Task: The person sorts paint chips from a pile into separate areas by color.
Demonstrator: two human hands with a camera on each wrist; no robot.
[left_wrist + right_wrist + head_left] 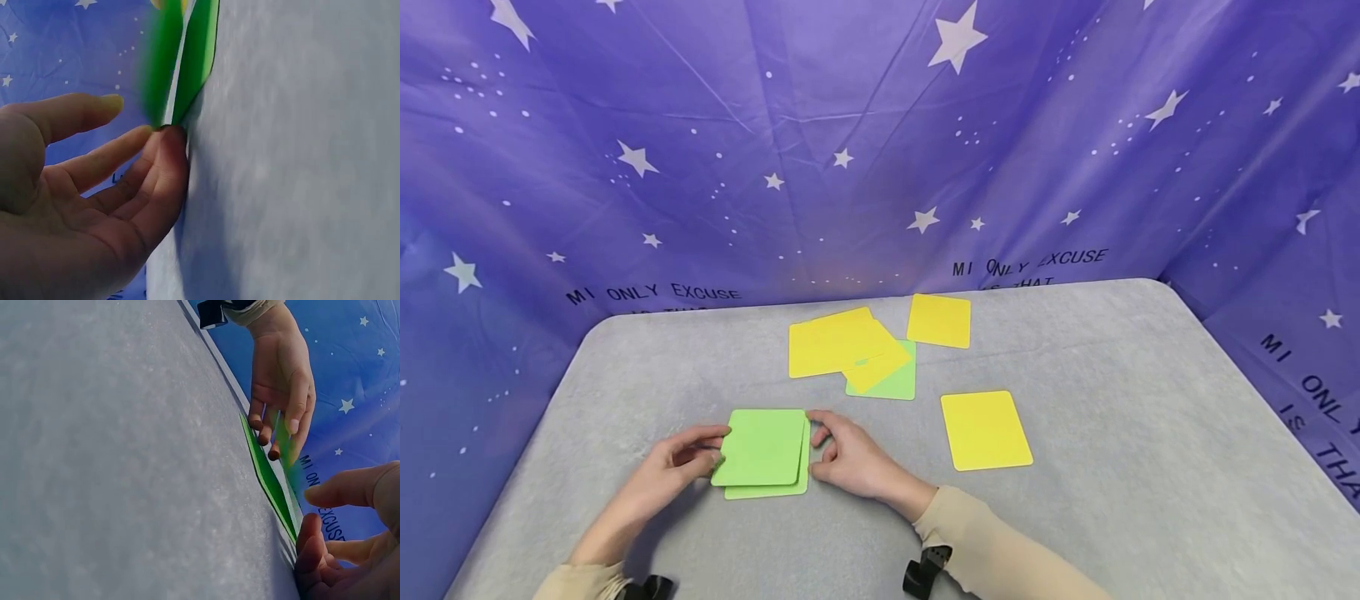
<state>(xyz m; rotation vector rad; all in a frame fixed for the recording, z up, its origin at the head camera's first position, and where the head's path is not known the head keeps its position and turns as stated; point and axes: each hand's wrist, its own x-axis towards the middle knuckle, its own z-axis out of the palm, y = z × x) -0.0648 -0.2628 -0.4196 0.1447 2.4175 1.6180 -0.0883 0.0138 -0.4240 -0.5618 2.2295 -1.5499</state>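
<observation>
Pale sleeves [1000,537] lie nearest in the head view, leading to two hands on either side of two stacked cards. The left hand [673,462] touches the left edge of the upper green card [758,447]; the right hand [853,454] has forefinger and thumb apart along the right side of the stack. The lower green card [766,492] sticks out to the right and toward the person. Farther back on the bench [1150,417], a yellow pile [827,343] partly covers a third green card [895,385]; one yellow card lies just behind and another to the right. The step in hand looks like squaring up the green stack, probably while sorting by colour.

From the left wrist, the upper card is blurred, with a pale gap between it and the lower one. Left fingertips meet the cards' near end; one digit stands clear, so no pinch shows.

From the right wrist, the right fingers are parted beside the cards; whether they touch is hard to tell. The next move seems to call for gentle inward pressure until the edges match, then fetching the covered green card.
</observation>
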